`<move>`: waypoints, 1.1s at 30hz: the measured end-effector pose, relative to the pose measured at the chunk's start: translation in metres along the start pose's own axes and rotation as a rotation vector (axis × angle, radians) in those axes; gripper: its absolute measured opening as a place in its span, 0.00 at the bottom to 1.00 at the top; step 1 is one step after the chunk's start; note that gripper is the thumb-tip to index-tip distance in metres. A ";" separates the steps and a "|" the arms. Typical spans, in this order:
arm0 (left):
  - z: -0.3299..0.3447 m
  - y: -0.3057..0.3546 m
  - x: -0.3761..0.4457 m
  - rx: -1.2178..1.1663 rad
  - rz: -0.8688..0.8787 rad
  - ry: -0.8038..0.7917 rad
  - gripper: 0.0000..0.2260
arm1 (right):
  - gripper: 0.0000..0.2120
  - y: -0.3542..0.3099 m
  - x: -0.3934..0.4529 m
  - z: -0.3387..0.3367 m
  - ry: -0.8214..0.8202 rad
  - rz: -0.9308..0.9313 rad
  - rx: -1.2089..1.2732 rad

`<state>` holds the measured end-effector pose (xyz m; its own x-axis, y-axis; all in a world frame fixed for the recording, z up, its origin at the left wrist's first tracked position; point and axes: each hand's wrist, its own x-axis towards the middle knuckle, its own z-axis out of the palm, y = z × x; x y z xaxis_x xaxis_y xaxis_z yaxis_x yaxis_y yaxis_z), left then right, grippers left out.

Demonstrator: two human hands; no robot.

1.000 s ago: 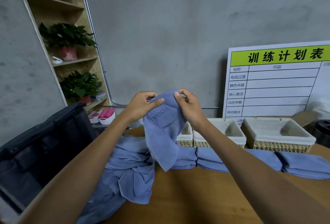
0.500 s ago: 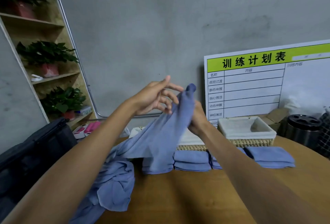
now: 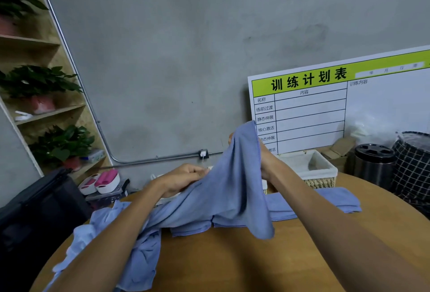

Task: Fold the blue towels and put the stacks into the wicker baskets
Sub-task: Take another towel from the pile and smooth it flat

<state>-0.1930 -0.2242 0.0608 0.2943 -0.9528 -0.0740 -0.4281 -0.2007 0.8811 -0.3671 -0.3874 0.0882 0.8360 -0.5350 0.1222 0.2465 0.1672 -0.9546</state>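
Observation:
I hold a blue towel up over the round wooden table. My right hand grips its upper corner, mostly hidden behind the cloth. My left hand pinches the towel's left edge lower down. A heap of unfolded blue towels lies at the table's left. Folded blue towels lie in a row behind, in front of a white-lined wicker basket. Other baskets are hidden behind the towel.
A black bin stands left of the table. A dark metal canister and a checked basket sit at the back right. A whiteboard chart leans on the wall. Shelves with plants are at the left.
My left hand dropped from the top corner down along the towel's left edge and now pinches it lower. The right hand keeps the upper corner raised. The view shifted left.

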 end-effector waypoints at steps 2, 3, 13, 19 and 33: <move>-0.002 -0.002 0.001 0.021 0.000 0.109 0.19 | 0.22 0.000 -0.003 -0.003 -0.012 -0.026 -0.048; -0.003 -0.003 0.002 0.044 0.000 0.148 0.15 | 0.23 -0.002 -0.005 -0.004 -0.022 -0.027 -0.059; 0.000 -0.024 0.010 0.233 0.080 0.168 0.22 | 0.17 -0.002 -0.017 -0.018 -0.075 -0.111 -0.042; -0.012 -0.035 0.012 0.306 0.069 0.229 0.19 | 0.13 -0.005 -0.018 -0.028 -0.142 -0.197 0.098; 0.007 0.008 0.017 0.176 0.265 0.194 0.17 | 0.12 0.038 0.003 0.005 -0.176 -0.271 -0.620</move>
<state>-0.1971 -0.2437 0.0633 0.3031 -0.9193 0.2510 -0.6469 -0.0051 0.7626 -0.3526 -0.3787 0.0532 0.8644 -0.3402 0.3702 0.1762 -0.4846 -0.8568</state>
